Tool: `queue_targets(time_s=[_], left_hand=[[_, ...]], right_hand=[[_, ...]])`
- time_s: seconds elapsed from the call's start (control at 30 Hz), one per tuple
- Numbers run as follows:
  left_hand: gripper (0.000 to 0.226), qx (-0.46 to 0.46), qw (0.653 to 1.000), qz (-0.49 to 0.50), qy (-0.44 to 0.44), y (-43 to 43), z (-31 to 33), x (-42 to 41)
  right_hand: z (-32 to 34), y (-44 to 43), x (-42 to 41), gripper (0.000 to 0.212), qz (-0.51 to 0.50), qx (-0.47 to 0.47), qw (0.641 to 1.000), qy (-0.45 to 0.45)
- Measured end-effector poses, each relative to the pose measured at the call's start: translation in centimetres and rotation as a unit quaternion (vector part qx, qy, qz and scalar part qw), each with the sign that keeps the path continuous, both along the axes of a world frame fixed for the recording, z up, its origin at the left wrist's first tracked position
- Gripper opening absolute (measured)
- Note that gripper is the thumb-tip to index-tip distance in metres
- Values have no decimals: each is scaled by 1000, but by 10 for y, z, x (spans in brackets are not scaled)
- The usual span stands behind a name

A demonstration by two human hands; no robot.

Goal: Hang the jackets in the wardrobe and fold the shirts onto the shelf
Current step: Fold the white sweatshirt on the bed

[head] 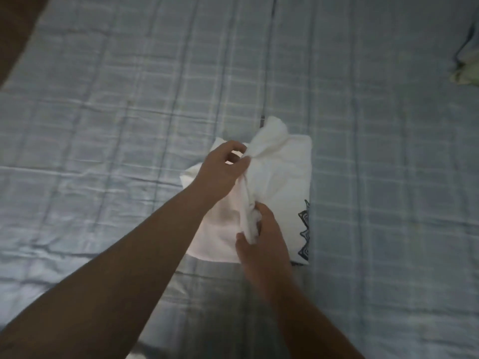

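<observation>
Pale blue checked bedding (103, 112) covers the bed on which a white shirt (282, 177) is laid, partly folded, with a dark zigzag print (304, 231) seen along its right edge. A bunched ridge of the shirt's cloth is pinched near its far end between the thumb and fingers of the left hand (223, 169), while the near end of the same ridge is gripped by the closed right hand (261, 237). Another crumpled garment (466, 66), pale with dark parts, is seen at the far right edge of the bed, well apart from the shirt.
</observation>
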State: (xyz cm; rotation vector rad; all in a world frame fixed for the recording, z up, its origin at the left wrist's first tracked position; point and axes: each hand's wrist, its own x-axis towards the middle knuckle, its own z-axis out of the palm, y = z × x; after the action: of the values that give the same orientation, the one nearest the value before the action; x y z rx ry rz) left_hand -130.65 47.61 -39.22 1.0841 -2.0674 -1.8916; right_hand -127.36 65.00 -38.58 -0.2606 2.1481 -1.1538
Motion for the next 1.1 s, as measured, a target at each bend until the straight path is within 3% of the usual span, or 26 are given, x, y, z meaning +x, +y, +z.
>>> queue_targets(time_s=[0.27, 0.43, 0.53, 0.67, 0.77, 0.9, 1.0, 1.1], left_hand=[[12, 45, 995, 40, -76, -75, -55, 78], [14, 39, 991, 65, -115, -79, -83, 90], [29, 29, 989, 71, -129, -74, -82, 91], [57, 31, 986, 69, -149, -60, -77, 105], [70, 18, 978, 33, -204, -43, -75, 130], [70, 38, 963, -37, -263, -14, -80, 170], [68, 43, 960, -45, -274, 4, -82, 186], [58, 28, 968, -17, -248, 11, -81, 189]], right_hand=[[-40, -78, 78, 78, 83, 114, 988, 67], [-58, -78, 89, 89, 142, 120, 978, 91], [-58, -72, 89, 79, 142, 100, 981, 87], [-50, -54, 81, 49, 68, 39, 996, 52], [-39, -25, 64, 36, 11, 44, 987, 154], [-42, 25, 37, 57, 2, 117, 938, 328], [-55, 50, 26, 88, 68, 197, 939, 275], [-67, 60, 20, 95, 110, 184, 954, 212]])
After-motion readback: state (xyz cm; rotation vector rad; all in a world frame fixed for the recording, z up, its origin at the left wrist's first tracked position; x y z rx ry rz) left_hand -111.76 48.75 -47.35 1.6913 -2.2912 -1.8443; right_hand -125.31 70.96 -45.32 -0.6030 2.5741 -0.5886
